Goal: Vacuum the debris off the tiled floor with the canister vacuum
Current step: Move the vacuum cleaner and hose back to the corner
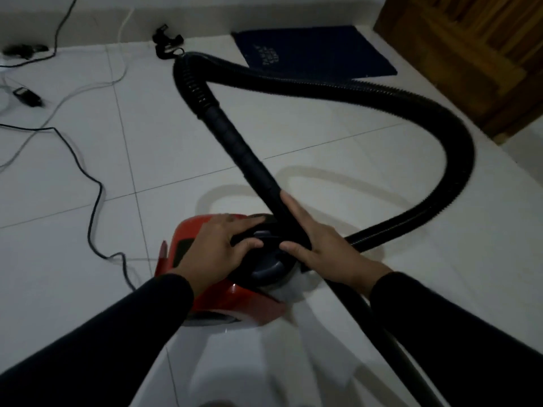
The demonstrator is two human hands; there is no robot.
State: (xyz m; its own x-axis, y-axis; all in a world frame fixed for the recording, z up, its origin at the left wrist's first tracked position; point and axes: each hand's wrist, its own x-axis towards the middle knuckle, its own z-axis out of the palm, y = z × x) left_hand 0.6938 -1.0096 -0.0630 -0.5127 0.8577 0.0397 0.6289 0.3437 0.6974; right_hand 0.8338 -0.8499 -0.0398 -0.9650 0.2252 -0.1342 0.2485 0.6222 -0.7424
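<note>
A red canister vacuum (202, 292) sits on the white tiled floor (164, 148) near the bottom centre. My left hand (219, 245) rests on its dark round top fitting (264, 268), fingers curled around the fitting's edge. My right hand (320, 245) grips the black rigid hose end (244, 154) where it meets the fitting, index finger stretched along it. The black ribbed hose (440, 136) loops from the far middle out to the right and back toward the vacuum. No debris can be made out on the tiles.
A black power cord (94, 201) snakes across the left floor, with white cables (88, 89) and a small black adapter (28, 96) beyond. A dark blue mat (317, 51) lies by the far wall. A wooden door (476, 54) stands at right. A black nozzle attachment (167, 44) lies by the wall.
</note>
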